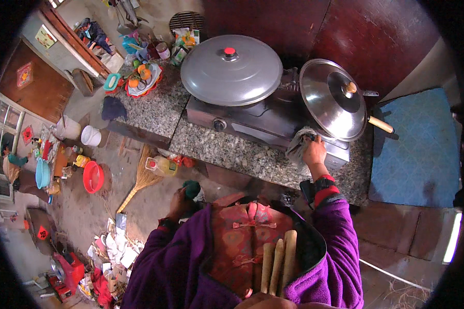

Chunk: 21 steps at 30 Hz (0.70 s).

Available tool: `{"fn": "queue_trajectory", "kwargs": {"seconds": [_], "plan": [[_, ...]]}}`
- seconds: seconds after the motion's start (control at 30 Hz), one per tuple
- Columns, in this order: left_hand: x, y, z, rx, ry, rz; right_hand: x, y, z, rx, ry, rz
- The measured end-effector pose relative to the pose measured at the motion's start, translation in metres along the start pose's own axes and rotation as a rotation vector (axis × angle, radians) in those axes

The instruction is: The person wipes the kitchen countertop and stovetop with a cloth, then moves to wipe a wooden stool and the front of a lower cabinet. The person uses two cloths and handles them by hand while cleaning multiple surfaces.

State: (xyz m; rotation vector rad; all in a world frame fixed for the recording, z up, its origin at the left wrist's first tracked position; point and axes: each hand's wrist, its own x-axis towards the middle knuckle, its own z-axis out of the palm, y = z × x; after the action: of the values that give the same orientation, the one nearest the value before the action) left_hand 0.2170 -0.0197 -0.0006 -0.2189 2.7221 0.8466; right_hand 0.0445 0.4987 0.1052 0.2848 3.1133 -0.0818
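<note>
My right hand [315, 152] holds a grey cloth [297, 148] against the front of the steel gas stove [255, 127], near its right knob area. Just above the hand, a wok with a shiny steel lid [328, 100] sits tilted, its wooden handle [381, 124] pointing right. A large grey domed lid [232, 71] with a red-topped knob covers the pan on the left burner. My left hand [179, 204], dim and low beside my body, is closed around a dark green object [192, 189] that I cannot identify. The granite counter [232, 150] runs under the stove.
Oranges lie on a lined red tray [143, 81] at the counter's left. A blue board or mat [415, 150] stands to the right. On the floor are a straw broom [141, 175], an oil jug [162, 166], a red basin [93, 177] and scattered paper. A person [94, 34] sits beyond the doorway.
</note>
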Motion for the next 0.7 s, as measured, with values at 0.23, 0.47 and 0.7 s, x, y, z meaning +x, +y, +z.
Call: {"fn": "queue_trajectory", "kwargs": {"seconds": [0.23,0.47,0.7], "plan": [[0.102,-0.050,-0.069,-0.193,0.352,0.331,0.019,-0.118,0.009,-0.038,-0.029,0.018],[0.153,-0.065,-0.139,-0.193,0.287,0.413,0.031,-0.251,0.013,0.011,-0.057,-0.128],[0.237,-0.052,-0.144,0.103,0.206,0.295,0.025,-0.284,0.006,0.075,-0.126,0.015]]}}
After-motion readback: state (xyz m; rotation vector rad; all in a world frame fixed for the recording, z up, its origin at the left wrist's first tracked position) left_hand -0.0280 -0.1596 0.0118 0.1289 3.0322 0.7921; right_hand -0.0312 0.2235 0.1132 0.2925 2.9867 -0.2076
